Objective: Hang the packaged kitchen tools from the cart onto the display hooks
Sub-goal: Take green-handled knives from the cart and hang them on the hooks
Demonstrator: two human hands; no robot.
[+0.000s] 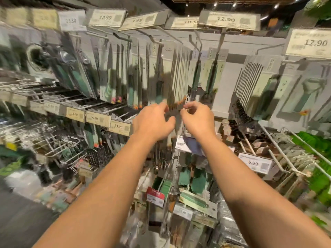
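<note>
Up at the display, left hand (154, 120) and right hand (197, 117) curl their fingers around a blurred package (172, 112) beneath the hanging row.

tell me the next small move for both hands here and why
Probably square up the pack row: both hands, left and right, meet at its lower edge, fingers curled there. Blur hides whether either grips a pack, so this is a guess.
</note>
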